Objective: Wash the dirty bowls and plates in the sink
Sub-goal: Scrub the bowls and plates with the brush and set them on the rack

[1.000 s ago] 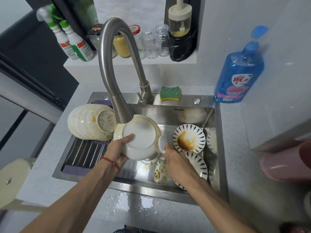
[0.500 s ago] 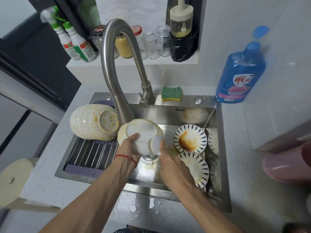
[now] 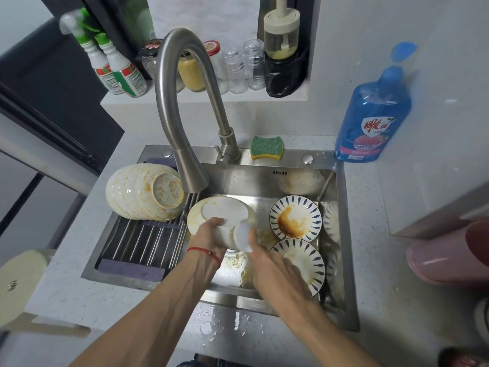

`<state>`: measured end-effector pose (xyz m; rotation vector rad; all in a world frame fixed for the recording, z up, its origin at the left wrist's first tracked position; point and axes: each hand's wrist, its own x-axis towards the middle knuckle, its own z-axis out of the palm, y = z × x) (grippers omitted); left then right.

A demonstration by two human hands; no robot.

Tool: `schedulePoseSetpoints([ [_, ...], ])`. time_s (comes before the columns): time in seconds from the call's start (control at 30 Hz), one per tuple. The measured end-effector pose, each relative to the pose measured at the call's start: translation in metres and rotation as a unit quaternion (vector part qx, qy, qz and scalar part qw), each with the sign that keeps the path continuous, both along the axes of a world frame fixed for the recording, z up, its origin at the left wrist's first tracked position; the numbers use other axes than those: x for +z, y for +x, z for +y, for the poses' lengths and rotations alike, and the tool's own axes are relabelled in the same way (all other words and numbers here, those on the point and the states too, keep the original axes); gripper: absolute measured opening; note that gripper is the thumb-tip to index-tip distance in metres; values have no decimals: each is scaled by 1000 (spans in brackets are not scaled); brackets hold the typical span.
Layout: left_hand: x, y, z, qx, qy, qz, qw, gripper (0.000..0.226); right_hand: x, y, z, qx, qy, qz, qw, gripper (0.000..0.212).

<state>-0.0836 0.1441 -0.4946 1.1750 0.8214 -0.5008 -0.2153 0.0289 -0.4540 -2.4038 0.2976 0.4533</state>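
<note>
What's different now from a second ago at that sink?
The left hand has turned the bowl so its base tips further up, keeping its grip. The right hand has slid the white sponge round the bowl's side. The stacked bowls, patterned plates and green sponge stayed put.

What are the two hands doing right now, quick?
Left hand: closed, holding the upturned bowl over the sink.
Right hand: closed, holding a white sponge against the bowl.
</note>
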Motion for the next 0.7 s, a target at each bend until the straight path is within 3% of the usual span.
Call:
schedulePoseSetpoints([
  [0.13, -5, -11, 7, -9, 112, -69, 991, 55, -12, 27, -43, -75, -5, 8, 997, 61],
  [0.33, -1, -21, 0, -163, 132, -200, 957, 61, -9, 60, -30, -69, 5, 33, 997, 63],
  [0.5, 11, -16, 5, -189, 108, -204, 954, 60, -10, 39, -14, -18, 43, -3, 999, 66],
  [0.7, 12, -19, 3, -217, 84, -188, 954, 64, -13, 46, -21, -36, 11, -6, 999, 72],
])
